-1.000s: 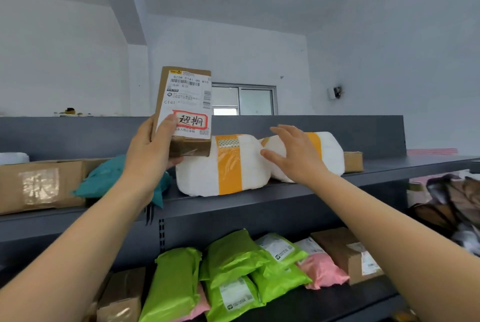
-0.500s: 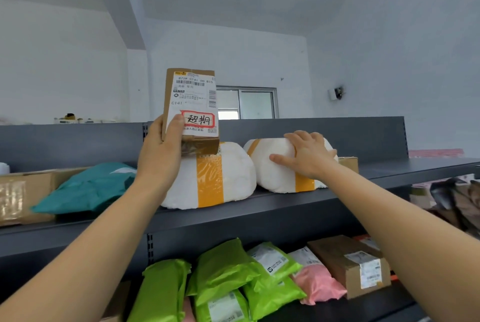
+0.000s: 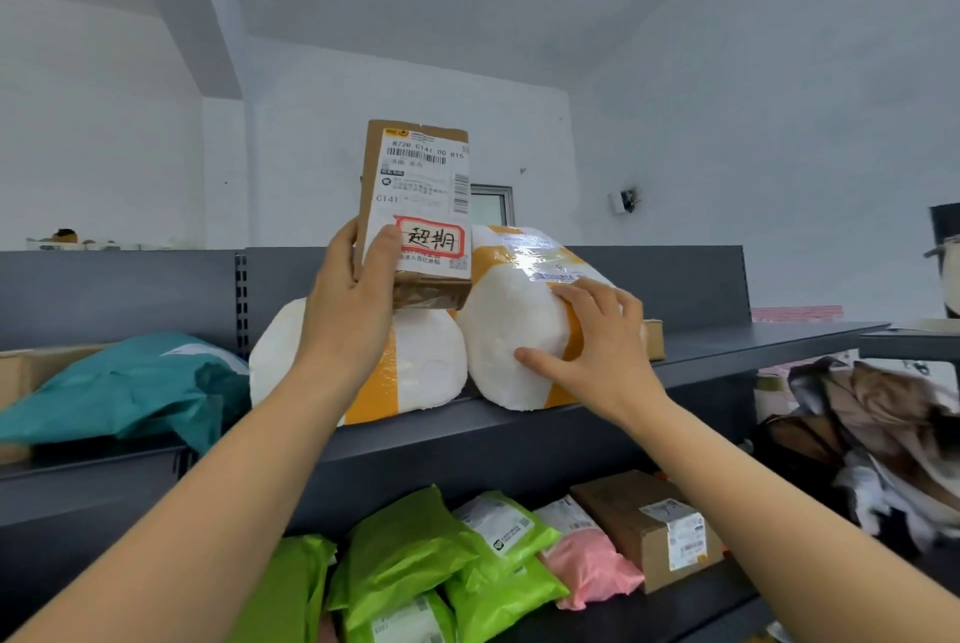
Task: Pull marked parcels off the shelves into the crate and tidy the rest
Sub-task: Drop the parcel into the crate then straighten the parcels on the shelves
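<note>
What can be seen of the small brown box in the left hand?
The box is a small brown cardboard carton, held upright above the upper shelf by the left hand, thumb on its front. A white shipping label with barcodes covers the front; a red-bordered sticker with handwritten characters sits low on it. Shiny tape wraps the bottom end.
</note>
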The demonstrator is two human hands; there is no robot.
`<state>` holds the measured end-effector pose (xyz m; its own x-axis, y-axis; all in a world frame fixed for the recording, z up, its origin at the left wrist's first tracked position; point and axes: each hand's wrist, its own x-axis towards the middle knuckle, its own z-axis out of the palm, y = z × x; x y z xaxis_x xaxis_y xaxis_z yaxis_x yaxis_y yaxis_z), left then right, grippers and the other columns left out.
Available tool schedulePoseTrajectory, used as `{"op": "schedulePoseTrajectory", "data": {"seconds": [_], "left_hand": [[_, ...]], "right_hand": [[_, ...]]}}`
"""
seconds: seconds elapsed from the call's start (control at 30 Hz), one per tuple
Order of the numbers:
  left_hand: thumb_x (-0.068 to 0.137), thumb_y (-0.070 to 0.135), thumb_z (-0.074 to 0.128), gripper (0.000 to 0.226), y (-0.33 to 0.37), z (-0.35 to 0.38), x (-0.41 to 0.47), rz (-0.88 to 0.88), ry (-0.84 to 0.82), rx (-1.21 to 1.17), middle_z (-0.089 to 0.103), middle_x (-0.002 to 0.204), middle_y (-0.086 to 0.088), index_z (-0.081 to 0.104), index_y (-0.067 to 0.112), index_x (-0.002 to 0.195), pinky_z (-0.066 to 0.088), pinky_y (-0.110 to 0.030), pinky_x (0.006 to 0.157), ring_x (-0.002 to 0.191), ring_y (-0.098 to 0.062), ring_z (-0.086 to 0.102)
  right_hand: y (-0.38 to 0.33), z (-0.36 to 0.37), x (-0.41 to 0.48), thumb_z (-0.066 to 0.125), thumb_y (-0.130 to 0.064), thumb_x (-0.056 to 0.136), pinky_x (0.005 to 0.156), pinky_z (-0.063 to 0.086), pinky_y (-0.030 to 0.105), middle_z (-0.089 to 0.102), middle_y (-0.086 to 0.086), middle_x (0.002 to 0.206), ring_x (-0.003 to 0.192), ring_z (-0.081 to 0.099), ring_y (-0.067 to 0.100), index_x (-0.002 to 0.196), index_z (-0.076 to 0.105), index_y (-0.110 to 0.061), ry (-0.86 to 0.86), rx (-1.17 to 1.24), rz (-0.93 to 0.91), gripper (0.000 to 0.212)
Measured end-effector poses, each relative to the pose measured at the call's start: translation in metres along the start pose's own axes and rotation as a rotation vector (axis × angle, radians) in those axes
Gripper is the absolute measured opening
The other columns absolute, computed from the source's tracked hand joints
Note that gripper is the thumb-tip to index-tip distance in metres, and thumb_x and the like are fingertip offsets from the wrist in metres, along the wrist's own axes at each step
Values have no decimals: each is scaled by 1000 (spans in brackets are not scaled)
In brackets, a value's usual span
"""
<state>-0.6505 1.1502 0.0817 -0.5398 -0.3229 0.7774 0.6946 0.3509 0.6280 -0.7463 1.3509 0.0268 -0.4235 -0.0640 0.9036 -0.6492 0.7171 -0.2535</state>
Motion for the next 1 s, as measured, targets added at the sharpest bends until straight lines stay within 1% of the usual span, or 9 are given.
{"op": "schedulePoseTrajectory", "data": {"seconds": [0.1,0.2,0.4,0.53,0.67,0.77,0.8,0.9,1.0], "left_hand": [[96,45,40,30,-5,-1,6,2,-20,-26,57,103,24,46,35,124,37,-8,67,89,11,52],[96,45,42,39,-11,1,12,5,-35,-59,58,110,17,45,30,132,38,-10,69,93,9,53],[96,43,43,36,-19,8,15,48,-104,-84,60,113,18,46,32,130,43,-12,76,102,3,58],[96,44,43,42,-22,16,18,87,-134,-70,59,118,18,44,31,135,42,-10,77,106,1,57],[96,45,42,43,-23,27,18,86,-132,-68,58,115,19,43,30,136,42,-6,74,101,4,56],[97,44,42,39,-21,36,15,67,-106,-63,56,107,22,43,32,134,42,1,66,91,9,55],[97,43,42,38,-21,39,14,63,-94,-63,56,107,22,43,32,133,42,-1,67,90,10,54],[96,45,42,41,-19,48,12,40,-48,-77,58,117,15,43,30,134,44,-12,77,96,4,56],[96,45,42,41,-16,60,8,3,28,-94,59,119,11,45,28,133,49,-25,90,103,-2,57]], "right_hand": [[3,1,-6,66,-64,70,109,20,36,32,-10,142,128,12,10,137,39,-29,17,-24,-7,80],[7,4,-12,53,-75,65,110,23,41,33,-11,141,129,16,15,136,39,-31,55,-57,-12,85],[11,5,-17,53,-74,67,110,27,48,34,-10,140,130,17,14,135,39,-30,66,-64,-18,83],[12,7,-16,53,-75,67,110,27,48,34,-11,140,130,18,13,135,39,-30,69,-61,-25,82],[14,8,-16,52,-74,68,109,28,48,34,-11,139,129,18,14,135,40,-30,87,-66,-40,81],[16,9,-17,51,-75,69,108,30,49,35,-10,139,128,20,17,135,41,-29,104,-78,-59,81],[17,9,-17,51,-75,69,107,30,48,36,-10,139,128,21,18,135,41,-29,112,-85,-71,81],[23,7,-16,49,-74,71,105,27,44,38,-9,138,125,23,18,135,42,-30,130,-105,-124,79],[33,6,-12,47,-72,72,102,29,48,39,-7,138,123,23,19,135,40,-32,121,-111,-178,75]]}}
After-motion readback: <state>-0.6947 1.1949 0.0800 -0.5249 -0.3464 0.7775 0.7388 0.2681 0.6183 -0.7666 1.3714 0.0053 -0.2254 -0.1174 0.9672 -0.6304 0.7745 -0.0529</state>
